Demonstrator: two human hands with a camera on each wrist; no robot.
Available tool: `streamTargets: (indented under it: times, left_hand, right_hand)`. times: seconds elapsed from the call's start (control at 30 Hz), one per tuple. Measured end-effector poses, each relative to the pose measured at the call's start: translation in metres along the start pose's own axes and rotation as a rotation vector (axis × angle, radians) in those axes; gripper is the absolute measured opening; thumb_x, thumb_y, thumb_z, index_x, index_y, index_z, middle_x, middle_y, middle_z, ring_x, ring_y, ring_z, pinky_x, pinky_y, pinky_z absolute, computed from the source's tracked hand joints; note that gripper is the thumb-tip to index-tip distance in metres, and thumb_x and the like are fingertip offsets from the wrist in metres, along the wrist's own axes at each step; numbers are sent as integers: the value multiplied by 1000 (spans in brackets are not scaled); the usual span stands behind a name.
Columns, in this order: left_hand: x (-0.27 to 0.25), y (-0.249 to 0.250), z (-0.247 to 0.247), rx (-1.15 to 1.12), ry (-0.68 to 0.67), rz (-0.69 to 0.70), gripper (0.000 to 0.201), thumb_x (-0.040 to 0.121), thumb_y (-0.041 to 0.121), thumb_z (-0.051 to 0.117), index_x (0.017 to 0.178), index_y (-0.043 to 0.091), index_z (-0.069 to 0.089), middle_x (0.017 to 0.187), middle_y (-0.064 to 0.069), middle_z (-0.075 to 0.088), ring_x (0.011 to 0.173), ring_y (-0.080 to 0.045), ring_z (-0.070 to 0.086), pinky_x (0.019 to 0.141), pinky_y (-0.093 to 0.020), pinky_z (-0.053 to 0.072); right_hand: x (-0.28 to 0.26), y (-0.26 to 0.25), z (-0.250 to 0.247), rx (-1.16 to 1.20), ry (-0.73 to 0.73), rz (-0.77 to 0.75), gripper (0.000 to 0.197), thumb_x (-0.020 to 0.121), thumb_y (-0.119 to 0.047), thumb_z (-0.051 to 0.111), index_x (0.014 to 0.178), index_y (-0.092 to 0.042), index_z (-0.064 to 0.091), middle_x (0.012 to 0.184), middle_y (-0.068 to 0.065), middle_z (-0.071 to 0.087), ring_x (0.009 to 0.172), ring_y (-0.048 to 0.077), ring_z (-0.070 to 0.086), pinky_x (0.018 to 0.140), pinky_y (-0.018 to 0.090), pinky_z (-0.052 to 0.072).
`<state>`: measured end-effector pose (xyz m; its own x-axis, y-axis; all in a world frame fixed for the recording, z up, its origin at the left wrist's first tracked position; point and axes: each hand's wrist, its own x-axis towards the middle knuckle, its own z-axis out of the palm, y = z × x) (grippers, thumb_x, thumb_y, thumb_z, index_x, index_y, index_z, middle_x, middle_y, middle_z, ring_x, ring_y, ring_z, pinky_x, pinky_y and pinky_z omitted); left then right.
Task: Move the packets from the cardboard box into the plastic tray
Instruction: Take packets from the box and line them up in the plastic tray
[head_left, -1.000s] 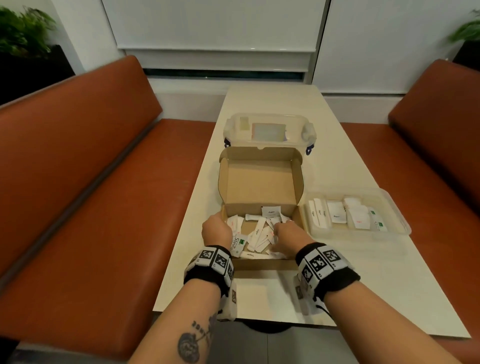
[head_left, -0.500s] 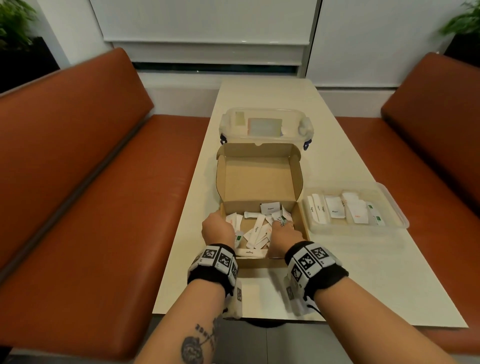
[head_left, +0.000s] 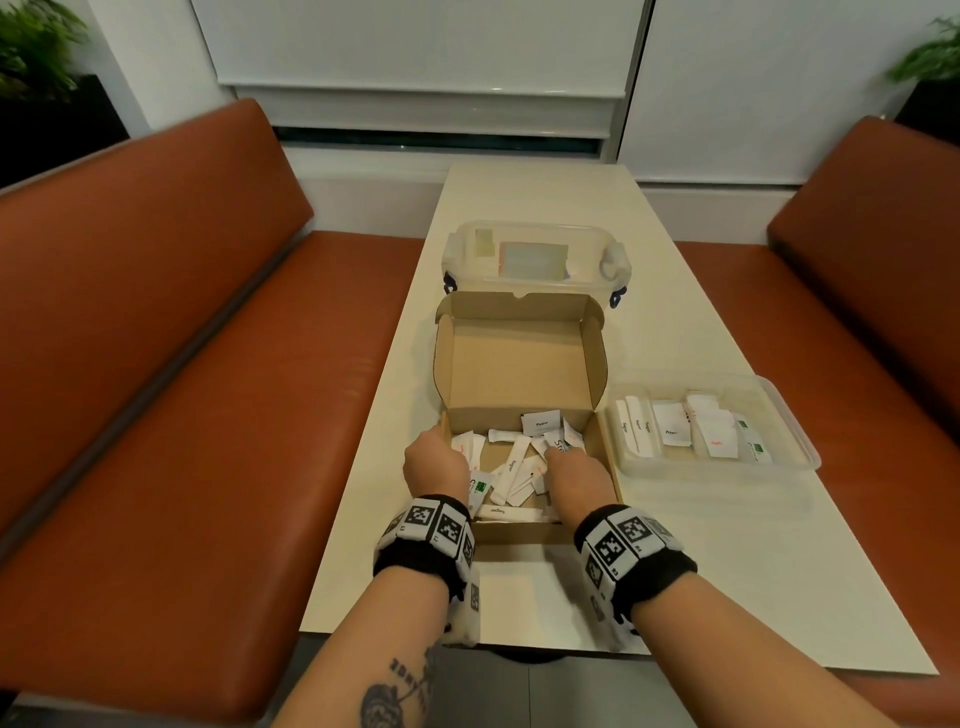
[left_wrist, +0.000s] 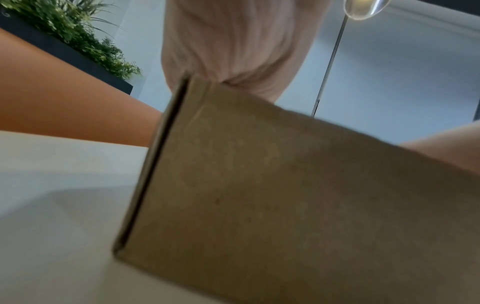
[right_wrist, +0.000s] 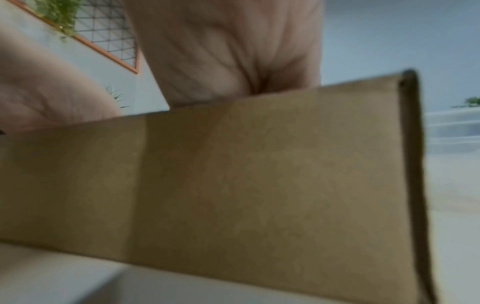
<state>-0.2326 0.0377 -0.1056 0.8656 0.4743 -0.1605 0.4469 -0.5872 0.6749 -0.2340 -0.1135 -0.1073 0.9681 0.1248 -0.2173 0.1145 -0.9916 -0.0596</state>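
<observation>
The open cardboard box (head_left: 519, 364) sits mid-table with its lid raised; several white packets (head_left: 511, 467) lie on its floor. My left hand (head_left: 434, 457) grips the box's left wall, its fingers hidden. My right hand (head_left: 563, 460) is inside the box at the back right and pinches a white Stevia packet (head_left: 558, 446) at its fingertips. The clear plastic tray (head_left: 789, 441) stands just right of the box and holds several packets (head_left: 675, 431). Both wrist views show only a palm above the box's front wall (left_wrist: 259, 195) (right_wrist: 233, 174).
A clear lidded plastic container (head_left: 535, 254) stands right behind the box's lid. Orange bench seats (head_left: 208, 415) run along both long sides of the cream table (head_left: 727, 571). Potted plants (head_left: 31, 57) stand in the far corners.
My right hand has shifted from the middle of the packet pile toward the back right of the box. The left hand stays at the left wall.
</observation>
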Motion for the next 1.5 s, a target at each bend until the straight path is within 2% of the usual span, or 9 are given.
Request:
streamTargets:
  times: [0.2,0.33,0.47,0.57,0.67,0.8,1.03,1.27,1.5]
  left_hand:
    - [1,4,-1,-38,-14,-38,28,85,-8,40,99,-4,64,103,-23,65,97,-39,61,80,-42,51]
    - [-7,16,1,-51,30,61,42,96,16,48,136,7,44,133,-14,53,122,-32,50,97,-38,43]
    - [-18,46,9,-162,66,286,50,98,27,47,144,13,35,147,-7,40,135,-23,38,111,-35,32]
    - [-25,70,18,-291,9,363,44,98,29,45,140,14,43,141,-5,48,129,-19,45,105,-30,35]
    - [-31,87,31,-507,-161,342,37,99,32,43,133,19,50,131,-4,57,114,-13,53,95,-25,40]
    - [-47,110,52,-772,-436,200,26,97,33,47,122,28,56,123,-7,60,111,-24,59,96,-46,49]
    - [-72,154,91,-863,-683,99,25,96,22,53,118,15,61,119,-16,60,98,-27,63,78,-40,58]
    - [-86,182,127,-921,-640,56,23,97,4,46,116,6,58,112,-20,60,92,-29,62,72,-37,59]
    - [-85,183,146,-881,-558,38,26,97,5,42,120,2,55,117,-25,59,91,-27,62,73,-35,59]
  right_hand:
    - [0,16,-4,266,88,12,34,93,-4,44,124,-9,57,117,12,63,108,26,59,89,31,46]
    - [0,25,-19,562,164,16,45,90,-4,53,134,-10,50,131,10,57,115,25,57,98,32,44]
    - [1,36,-38,896,196,6,45,88,-6,59,131,-10,49,113,11,61,86,26,66,73,33,58]
    - [2,48,-50,1047,171,-18,56,88,-6,61,140,-10,40,113,2,50,80,21,67,59,19,56]
    - [0,64,-58,1114,158,-34,54,90,-7,59,141,-11,38,117,2,50,75,14,67,69,26,59]
    - [-6,96,-65,1167,198,-66,27,88,-3,60,109,-17,51,102,9,59,79,17,65,62,25,59]
    - [-10,160,-66,1154,290,-3,30,79,-8,72,99,-21,54,78,7,68,57,9,64,53,19,54]
    - [-5,215,-64,1156,376,108,43,69,-11,82,102,-20,55,92,-2,56,78,17,58,73,33,55]
    - [2,223,-53,1107,335,58,30,67,-17,83,86,-20,59,78,-2,56,65,10,51,60,18,44]
